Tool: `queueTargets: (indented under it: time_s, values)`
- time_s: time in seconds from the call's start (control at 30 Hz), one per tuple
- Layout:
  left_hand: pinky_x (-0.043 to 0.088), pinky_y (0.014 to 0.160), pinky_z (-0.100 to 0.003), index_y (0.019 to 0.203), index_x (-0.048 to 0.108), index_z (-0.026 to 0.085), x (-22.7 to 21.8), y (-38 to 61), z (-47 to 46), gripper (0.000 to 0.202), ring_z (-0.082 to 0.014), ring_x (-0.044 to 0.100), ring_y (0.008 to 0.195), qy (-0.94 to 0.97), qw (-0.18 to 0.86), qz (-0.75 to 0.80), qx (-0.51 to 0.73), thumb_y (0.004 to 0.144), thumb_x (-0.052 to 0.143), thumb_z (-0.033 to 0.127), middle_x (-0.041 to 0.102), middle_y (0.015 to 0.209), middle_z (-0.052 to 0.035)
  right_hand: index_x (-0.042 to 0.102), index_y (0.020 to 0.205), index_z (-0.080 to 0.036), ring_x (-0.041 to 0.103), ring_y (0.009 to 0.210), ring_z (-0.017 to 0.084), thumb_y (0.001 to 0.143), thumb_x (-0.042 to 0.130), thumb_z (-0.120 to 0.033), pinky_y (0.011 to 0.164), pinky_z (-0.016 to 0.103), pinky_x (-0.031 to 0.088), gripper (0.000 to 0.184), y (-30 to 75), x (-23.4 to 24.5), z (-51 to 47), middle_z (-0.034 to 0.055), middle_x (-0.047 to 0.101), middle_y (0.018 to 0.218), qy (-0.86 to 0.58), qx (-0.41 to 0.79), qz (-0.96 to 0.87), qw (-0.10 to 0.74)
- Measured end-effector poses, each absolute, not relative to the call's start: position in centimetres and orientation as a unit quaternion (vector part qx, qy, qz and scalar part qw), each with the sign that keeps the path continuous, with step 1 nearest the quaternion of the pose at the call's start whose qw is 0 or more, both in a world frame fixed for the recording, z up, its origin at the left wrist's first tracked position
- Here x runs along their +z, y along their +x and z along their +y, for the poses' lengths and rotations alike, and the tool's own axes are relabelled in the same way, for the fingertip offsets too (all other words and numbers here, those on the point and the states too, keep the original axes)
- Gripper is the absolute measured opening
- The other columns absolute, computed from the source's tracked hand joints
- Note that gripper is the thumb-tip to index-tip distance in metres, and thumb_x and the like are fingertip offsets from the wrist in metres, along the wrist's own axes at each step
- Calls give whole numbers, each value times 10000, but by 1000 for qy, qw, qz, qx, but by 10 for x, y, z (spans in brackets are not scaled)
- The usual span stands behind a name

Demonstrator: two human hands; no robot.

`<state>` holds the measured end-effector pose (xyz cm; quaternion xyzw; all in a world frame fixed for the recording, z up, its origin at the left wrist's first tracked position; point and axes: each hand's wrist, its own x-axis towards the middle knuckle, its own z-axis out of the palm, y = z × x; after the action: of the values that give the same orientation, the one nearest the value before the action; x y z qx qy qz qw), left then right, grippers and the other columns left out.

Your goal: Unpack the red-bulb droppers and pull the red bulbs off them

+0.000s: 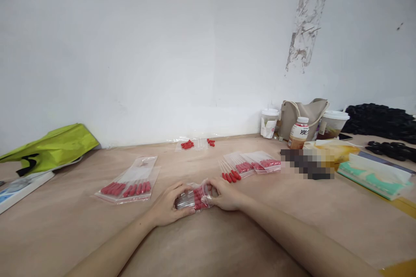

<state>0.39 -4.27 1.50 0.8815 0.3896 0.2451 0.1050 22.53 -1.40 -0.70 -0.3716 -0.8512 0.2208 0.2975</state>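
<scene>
Between my hands, low over the brown table (182, 251), is a clear plastic bag (198, 198) with several red-tipped sticks in it. My left hand (171, 205) wraps round the end with the pale shafts. At the red-tip end, my right hand (224, 194) pinches the bag's edge. Just beyond my right hand lie several loose red-tipped sticks (231, 176), next to overlapping filled clear bags (251, 162). More filled bags (130, 186) lie left of my left hand, their red tips toward me.
Small red pieces (187, 144) lie on clear plastic near the wall. At right stand lidded cups (269, 122), a bottle (298, 133), a beige bag (287, 117) and a tissue pack (373, 177). A yellow-green bag (61, 145) lies at left, black items (380, 121) far right.
</scene>
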Motion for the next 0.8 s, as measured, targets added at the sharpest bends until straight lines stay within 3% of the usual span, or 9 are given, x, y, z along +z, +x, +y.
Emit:
queueTargets:
  time_s: [0.17, 0.33, 0.5, 0.8]
  values:
    - [421, 850, -326, 1125, 506, 248, 14, 3, -42, 454, -212, 535, 987, 883, 116, 378, 251, 712, 601, 412, 581, 1084, -47, 549, 952, -176, 506, 747, 124, 619, 701, -257, 651, 239, 401, 375, 221, -14, -11, 13, 572, 867, -408, 324, -788, 327]
    - [409, 893, -350, 1138, 503, 250, 10, 1, -40, 472, -223, 519, 1040, 871, 147, 391, 258, 706, 610, 406, 573, 1142, -47, 551, 923, -164, 537, 705, 117, 583, 720, -185, 608, 223, 414, 380, 216, -17, -8, -2, 593, 791, -398, 410, -749, 336]
    - [405, 904, -361, 1154, 493, 248, 8, 0, -39, 480, -223, 513, 1050, 869, 168, 395, 248, 715, 599, 410, 562, 1159, -50, 574, 851, -160, 539, 689, 113, 596, 703, -175, 593, 220, 417, 286, 216, -11, -10, 3, 601, 776, -411, 379, -761, 330]
    - [404, 909, -360, 1185, 477, 259, 5, -2, -38, 505, -224, 511, 1065, 861, 176, 411, 244, 721, 598, 417, 550, 1184, -52, 520, 847, -159, 544, 631, 91, 614, 642, -54, 548, 195, 418, 283, 212, -23, -2, -16, 593, 709, -408, 415, -731, 356]
